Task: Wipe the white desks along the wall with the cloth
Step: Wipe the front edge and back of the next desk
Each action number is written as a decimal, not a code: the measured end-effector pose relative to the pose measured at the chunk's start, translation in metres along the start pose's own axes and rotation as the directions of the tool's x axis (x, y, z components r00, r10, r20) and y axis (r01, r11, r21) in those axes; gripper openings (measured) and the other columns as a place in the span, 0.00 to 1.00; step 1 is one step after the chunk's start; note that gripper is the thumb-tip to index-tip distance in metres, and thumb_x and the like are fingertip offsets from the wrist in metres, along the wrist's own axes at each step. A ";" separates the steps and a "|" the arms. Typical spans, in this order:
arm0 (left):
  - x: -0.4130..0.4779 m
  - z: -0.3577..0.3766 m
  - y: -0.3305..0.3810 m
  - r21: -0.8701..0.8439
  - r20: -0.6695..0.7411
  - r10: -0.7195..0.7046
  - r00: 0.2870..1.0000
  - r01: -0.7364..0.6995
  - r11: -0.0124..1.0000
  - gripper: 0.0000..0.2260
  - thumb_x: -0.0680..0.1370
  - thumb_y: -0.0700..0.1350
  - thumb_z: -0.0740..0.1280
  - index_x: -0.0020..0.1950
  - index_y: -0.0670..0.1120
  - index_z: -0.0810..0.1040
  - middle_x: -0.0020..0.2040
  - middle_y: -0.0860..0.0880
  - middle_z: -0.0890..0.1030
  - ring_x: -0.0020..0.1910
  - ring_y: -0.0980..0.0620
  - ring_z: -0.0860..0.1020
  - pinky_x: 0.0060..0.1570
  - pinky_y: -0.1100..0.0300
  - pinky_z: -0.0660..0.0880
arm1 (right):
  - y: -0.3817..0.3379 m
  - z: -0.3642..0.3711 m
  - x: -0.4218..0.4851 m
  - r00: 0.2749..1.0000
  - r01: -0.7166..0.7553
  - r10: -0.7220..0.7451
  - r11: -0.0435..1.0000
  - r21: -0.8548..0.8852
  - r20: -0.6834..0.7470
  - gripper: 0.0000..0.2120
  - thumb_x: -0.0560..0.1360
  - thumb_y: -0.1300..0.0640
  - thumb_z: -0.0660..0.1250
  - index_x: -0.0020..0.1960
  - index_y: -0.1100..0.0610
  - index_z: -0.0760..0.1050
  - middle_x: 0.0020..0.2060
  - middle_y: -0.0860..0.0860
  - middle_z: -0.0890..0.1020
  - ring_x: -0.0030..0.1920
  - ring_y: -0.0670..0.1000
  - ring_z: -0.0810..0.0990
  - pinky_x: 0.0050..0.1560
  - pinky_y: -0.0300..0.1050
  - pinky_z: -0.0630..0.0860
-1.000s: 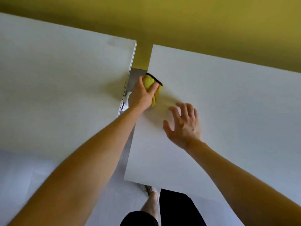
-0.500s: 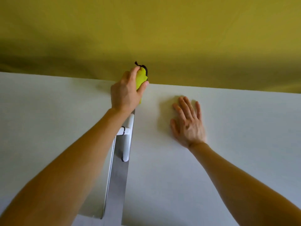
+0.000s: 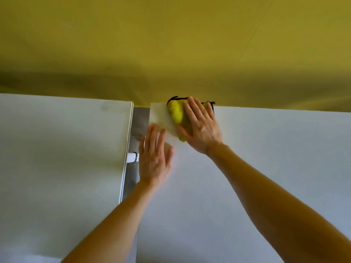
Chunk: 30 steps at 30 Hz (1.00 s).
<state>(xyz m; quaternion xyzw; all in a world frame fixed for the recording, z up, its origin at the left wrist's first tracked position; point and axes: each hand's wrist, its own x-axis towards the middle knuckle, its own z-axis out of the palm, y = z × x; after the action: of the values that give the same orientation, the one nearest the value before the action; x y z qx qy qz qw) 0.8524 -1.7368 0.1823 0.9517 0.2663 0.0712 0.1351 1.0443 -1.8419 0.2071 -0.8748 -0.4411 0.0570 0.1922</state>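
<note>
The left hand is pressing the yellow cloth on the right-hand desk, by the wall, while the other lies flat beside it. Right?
Not quite. In the head view the right hand presses the yellow cloth on the right-hand desk, by the wall; the left hand lies flat beside it.

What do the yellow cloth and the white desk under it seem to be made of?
Cloth: likely microfibre, matt; nubby yellow pile, black stitched edge. Desk: probably laminated board, smooth satin white; flat, even surface with a soft sheen.
</note>
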 end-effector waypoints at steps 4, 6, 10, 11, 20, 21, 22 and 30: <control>-0.003 0.002 0.004 0.017 -0.030 -0.039 0.999 0.039 0.999 0.29 0.86 0.55 0.64 0.84 0.43 0.68 0.87 0.41 0.61 0.87 0.41 0.58 0.80 0.38 0.65 | -0.012 0.005 0.031 0.990 0.138 -0.136 0.978 -0.159 0.024 0.37 0.83 0.37 0.59 0.88 0.48 0.57 0.87 0.55 0.58 0.82 0.60 0.65 0.82 0.75 0.51; -0.005 0.003 0.005 0.024 -0.027 -0.115 0.993 0.115 0.993 0.30 0.85 0.56 0.64 0.84 0.43 0.67 0.87 0.42 0.61 0.86 0.39 0.60 0.79 0.37 0.65 | -0.012 0.004 0.040 0.974 0.225 -0.224 0.966 -0.128 0.021 0.35 0.83 0.44 0.61 0.87 0.50 0.60 0.86 0.55 0.61 0.82 0.59 0.66 0.83 0.71 0.54; -0.006 0.006 0.006 -0.017 -0.002 -0.202 0.979 0.202 0.979 0.33 0.84 0.59 0.62 0.85 0.44 0.64 0.87 0.43 0.60 0.79 0.38 0.71 0.72 0.42 0.74 | 0.006 0.000 0.046 0.998 0.066 -0.066 0.998 -0.001 0.009 0.33 0.84 0.47 0.64 0.85 0.57 0.62 0.78 0.58 0.75 0.74 0.63 0.75 0.75 0.60 0.70; -0.006 0.007 0.007 -0.031 0.003 -0.208 0.978 0.207 0.978 0.33 0.84 0.59 0.62 0.85 0.44 0.63 0.87 0.43 0.60 0.78 0.38 0.72 0.68 0.44 0.76 | 0.015 -0.006 0.047 0.999 -0.043 0.043 0.999 0.005 -0.002 0.32 0.84 0.46 0.65 0.84 0.58 0.64 0.73 0.60 0.78 0.69 0.64 0.78 0.70 0.59 0.72; -0.003 0.001 0.010 -0.046 0.053 -0.219 0.974 0.221 0.974 0.34 0.84 0.61 0.58 0.87 0.45 0.61 0.89 0.45 0.56 0.80 0.41 0.70 0.62 0.49 0.80 | -0.060 0.016 0.115 0.964 0.056 -0.031 0.995 -0.087 0.263 0.20 0.88 0.45 0.52 0.60 0.55 0.78 0.58 0.58 0.85 0.60 0.63 0.82 0.50 0.53 0.72; -0.004 0.000 0.011 -0.046 0.049 -0.220 0.974 0.222 0.974 0.34 0.85 0.61 0.58 0.87 0.45 0.61 0.88 0.45 0.56 0.80 0.42 0.70 0.62 0.49 0.80 | -0.070 0.022 0.121 0.959 0.086 -0.067 0.995 -0.057 0.274 0.20 0.88 0.46 0.51 0.60 0.56 0.78 0.57 0.58 0.85 0.59 0.63 0.82 0.50 0.53 0.71; -0.004 0.001 0.010 -0.045 0.041 -0.218 0.975 0.220 0.974 0.34 0.85 0.61 0.58 0.87 0.45 0.61 0.88 0.45 0.57 0.80 0.42 0.70 0.62 0.49 0.81 | -0.072 0.025 0.120 0.958 0.101 -0.091 0.995 -0.025 0.271 0.20 0.88 0.46 0.52 0.62 0.56 0.78 0.57 0.57 0.84 0.58 0.63 0.82 0.50 0.52 0.72; -0.005 0.007 0.006 0.044 0.041 -0.182 0.982 0.181 0.983 0.34 0.83 0.58 0.63 0.85 0.41 0.64 0.87 0.40 0.60 0.84 0.36 0.63 0.77 0.38 0.68 | 0.049 -0.040 0.048 0.972 -0.131 0.144 0.988 -0.084 0.184 0.24 0.81 0.35 0.56 0.64 0.48 0.79 0.56 0.55 0.84 0.59 0.64 0.81 0.63 0.58 0.75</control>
<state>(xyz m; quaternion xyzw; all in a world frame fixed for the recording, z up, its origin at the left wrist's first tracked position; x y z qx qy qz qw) 0.8523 -1.7461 0.1773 0.9274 0.3502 0.0318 0.1278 1.1210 -1.8421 0.2283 -0.9002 -0.3974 0.1373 0.1136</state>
